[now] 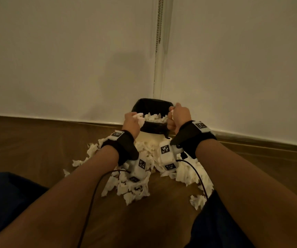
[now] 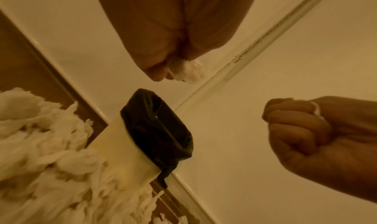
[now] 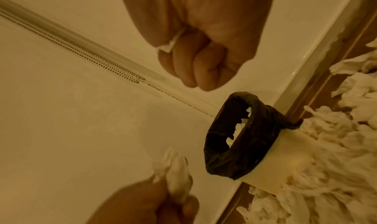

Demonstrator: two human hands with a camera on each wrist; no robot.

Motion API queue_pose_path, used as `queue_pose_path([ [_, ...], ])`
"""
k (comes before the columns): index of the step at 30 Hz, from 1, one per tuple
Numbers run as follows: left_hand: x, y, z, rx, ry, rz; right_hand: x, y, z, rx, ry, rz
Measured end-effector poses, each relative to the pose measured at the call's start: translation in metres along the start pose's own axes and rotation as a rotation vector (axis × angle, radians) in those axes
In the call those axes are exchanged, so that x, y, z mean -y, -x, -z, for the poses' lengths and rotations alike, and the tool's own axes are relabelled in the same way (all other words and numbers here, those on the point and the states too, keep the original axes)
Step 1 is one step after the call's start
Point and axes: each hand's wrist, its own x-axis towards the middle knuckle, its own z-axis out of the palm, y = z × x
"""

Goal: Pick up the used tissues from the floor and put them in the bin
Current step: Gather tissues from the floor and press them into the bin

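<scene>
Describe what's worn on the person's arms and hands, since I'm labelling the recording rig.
Both forearms are bare, with no sleeves or gloves. Each wrist carries a black strap holding a white camera block printed with black-and-white square markers. A dark cable runs back from each block. The left hand and right hand wear nothing.

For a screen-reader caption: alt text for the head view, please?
Both hands, left hand and right hand, each grip a crumpled tissue at the black-lined bin, which already holds tissues. Many more tissues litter the wooden floor before it.
</scene>
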Motion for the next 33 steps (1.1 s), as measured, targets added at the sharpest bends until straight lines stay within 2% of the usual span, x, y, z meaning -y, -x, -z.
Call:
queue_pose_path([
  [2,-0.013,-0.007,-0.005,0.052,-0.085,-0.022,-0.002,-0.014,0.002,-0.054,0.087,0.115],
  [4,-0.019,-0.017,-0.008,0.090,-0.172,-0.092,-0.002,-0.027,0.003,-0.117,0.147,0.163],
  [5,-0.023,-0.021,-0.009,0.111,-0.193,-0.090,-0.002,-0.033,0.003,-0.124,0.123,0.132],
  [7,-0.024,-0.031,-0.010,0.132,-0.159,0.008,-0.001,-0.044,0.002,-0.098,0.008,0.011],
  [10,-0.019,-0.047,-0.007,0.116,-0.224,0.020,-0.002,-0.059,0.000,-0.050,-0.107,-0.076],
  [12,-0.013,-0.063,-0.007,0.068,-0.282,-0.002,-0.009,-0.073,-0.003,-0.002,0.082,-0.006],
  [14,-0.010,-0.077,-0.010,0.077,-0.297,-0.005,-0.019,-0.089,-0.004,0.013,0.423,0.145],
  [16,-0.008,-0.091,-0.017,0.112,-0.301,0.010,-0.030,-0.102,-0.003,-0.068,0.669,0.327],
  [17,-0.008,-0.097,-0.021,0.135,-0.303,0.011,-0.035,-0.108,-0.001,-0.130,0.721,0.392],
  [20,-0.007,-0.111,-0.037,0.159,-0.359,-0.018,-0.043,-0.123,0.005,-0.264,0.682,0.445],
  [23,-0.003,-0.119,-0.050,0.233,-0.459,-0.069,-0.047,-0.134,0.005,-0.167,0.817,0.422],
  [25,0.001,-0.123,-0.054,0.234,-0.437,-0.056,-0.051,-0.137,0.004,-0.071,0.885,0.376],
  [27,0.005,-0.125,-0.052,0.215,-0.403,-0.077,-0.056,-0.139,0.003,-0.048,0.939,0.362],
  [31,0.012,-0.117,-0.033,0.163,-0.274,-0.137,-0.058,-0.138,-0.001,-0.183,0.945,0.423],
  [33,0.016,-0.109,-0.019,0.163,-0.196,-0.113,-0.058,-0.135,-0.004,-0.226,0.934,0.483],
])
